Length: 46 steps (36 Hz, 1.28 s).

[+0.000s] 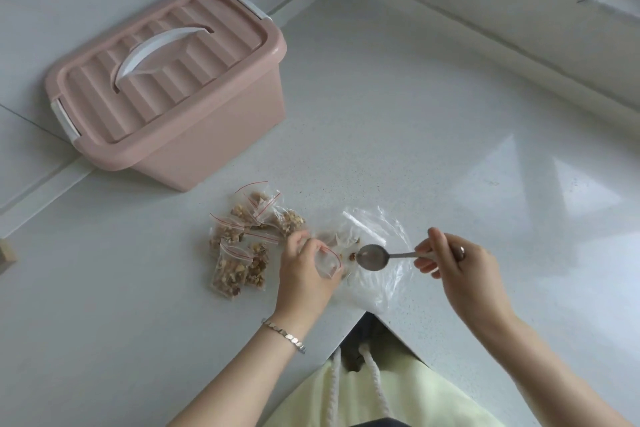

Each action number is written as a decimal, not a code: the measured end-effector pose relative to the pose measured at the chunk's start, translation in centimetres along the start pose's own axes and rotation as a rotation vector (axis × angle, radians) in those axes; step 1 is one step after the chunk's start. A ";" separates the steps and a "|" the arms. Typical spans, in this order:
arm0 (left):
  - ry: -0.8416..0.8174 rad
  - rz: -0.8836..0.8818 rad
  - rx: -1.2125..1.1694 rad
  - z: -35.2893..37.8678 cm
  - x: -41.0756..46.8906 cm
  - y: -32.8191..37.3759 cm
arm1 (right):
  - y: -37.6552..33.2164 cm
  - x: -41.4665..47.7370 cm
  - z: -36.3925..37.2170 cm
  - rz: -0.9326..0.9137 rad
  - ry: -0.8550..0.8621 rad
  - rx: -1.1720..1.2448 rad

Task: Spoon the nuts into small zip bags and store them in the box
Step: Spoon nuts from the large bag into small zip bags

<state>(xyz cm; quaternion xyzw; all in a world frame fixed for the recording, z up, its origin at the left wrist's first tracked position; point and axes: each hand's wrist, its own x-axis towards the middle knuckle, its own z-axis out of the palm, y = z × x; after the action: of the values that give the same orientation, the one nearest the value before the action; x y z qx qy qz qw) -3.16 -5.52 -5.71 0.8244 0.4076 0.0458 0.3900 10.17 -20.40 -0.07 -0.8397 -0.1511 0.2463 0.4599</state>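
Over the counter (381, 114), left hand (300, 276) pinches a small zip bag (328, 263); right hand (459, 269) grips the spoon (373, 256)

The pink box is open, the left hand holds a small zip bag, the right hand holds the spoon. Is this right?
No: the head view shows the pink box closed, lid on. The left hand holds a small zip bag, the right hand the spoon.

Left hand (304, 270) pinches a small zip bag (327, 262) — right hand (450, 258) holds the spoon (375, 256) beside it (pink box (173, 87) lidded).
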 end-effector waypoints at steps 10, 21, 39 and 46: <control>-0.127 -0.181 0.079 0.0 1.7 0.5 | 2.0 0.1 1.7 0.028 0.030 -0.043; -0.144 -0.211 0.058 -0.6 2.4 0.6 | 1.0 -0.4 1.7 -0.043 0.023 -0.105; -0.127 -0.208 0.083 -0.9 2.2 1.3 | 0.4 -0.5 1.7 -0.166 0.091 -0.353; -0.144 -0.199 0.129 -1.0 2.2 1.6 | 0.6 -0.1 1.7 -0.104 0.075 -0.346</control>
<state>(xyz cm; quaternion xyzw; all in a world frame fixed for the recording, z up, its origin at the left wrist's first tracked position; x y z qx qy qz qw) -1.10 -3.95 -4.51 0.8045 0.4603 -0.0788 0.3671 9.14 -19.56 -1.32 -0.9059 -0.2171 0.1609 0.3262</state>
